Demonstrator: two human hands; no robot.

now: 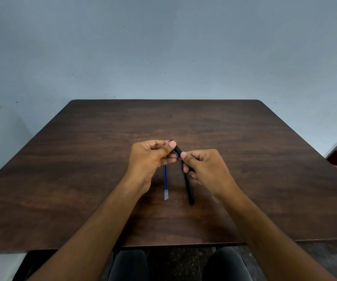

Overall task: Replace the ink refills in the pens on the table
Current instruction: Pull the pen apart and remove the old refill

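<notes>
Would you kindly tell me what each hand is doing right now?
Left hand: closed on thin blue ink refills.
Right hand: closed on slim black pen barrel.

The table is a dark brown wood-grain top with rounded far corners, set against a pale wall. Two blue refills lie side by side near its centre (clear ends toward the person). Whether the black pen touches the surface cannot be determined.
</notes>
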